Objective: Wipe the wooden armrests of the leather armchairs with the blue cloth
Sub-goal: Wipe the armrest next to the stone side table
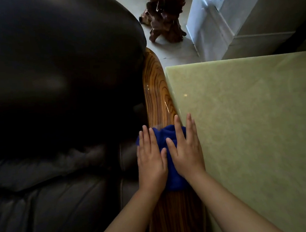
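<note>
Leather armchair (54,87) fills your left side. Beside it, your left hand (151,160) and right hand (185,151) lie flat, fingers extended, pressing the blue cloth (171,176) onto the glossy wooden armrest (155,82). Right of that sits a pale green tabletop (250,126).

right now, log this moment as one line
left hand flat on blue cloth | right hand flat on it | cloth on wooden armrest | mid-wipe

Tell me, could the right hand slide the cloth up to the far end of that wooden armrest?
Probably yes. The right hand lies flat on the cloth, and the armrest ahead looks bare.
</note>
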### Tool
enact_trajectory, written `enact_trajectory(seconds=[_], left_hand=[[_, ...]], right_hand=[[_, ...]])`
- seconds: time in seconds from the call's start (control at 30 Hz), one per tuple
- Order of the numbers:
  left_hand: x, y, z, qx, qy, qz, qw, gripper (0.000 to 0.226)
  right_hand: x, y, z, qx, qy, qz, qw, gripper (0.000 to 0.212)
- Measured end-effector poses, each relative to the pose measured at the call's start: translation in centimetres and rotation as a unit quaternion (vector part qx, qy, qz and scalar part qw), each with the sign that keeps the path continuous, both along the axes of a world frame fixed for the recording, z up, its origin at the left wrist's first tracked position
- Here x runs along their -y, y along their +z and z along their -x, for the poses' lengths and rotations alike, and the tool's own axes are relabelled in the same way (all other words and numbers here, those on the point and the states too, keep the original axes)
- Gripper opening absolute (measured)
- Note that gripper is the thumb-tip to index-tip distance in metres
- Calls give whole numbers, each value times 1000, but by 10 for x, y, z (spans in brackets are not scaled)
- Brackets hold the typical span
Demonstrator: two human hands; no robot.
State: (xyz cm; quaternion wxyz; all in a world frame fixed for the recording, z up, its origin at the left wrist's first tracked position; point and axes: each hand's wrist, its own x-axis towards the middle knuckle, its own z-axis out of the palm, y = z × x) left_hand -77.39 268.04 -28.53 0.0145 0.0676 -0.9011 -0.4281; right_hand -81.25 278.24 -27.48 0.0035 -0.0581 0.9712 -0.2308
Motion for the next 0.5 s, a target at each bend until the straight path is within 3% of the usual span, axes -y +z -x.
enact_trajectory(seconds=[0.2,0.5], left_hand=[[10,-4,-25,-3,-138,66,988,53],[6,-3,7,1,-112,77,991,52]], right_hand=[[-13,-3,-39,-21,64,-2,998,57],[-9,-5,-10,4,67,12,998,53]])
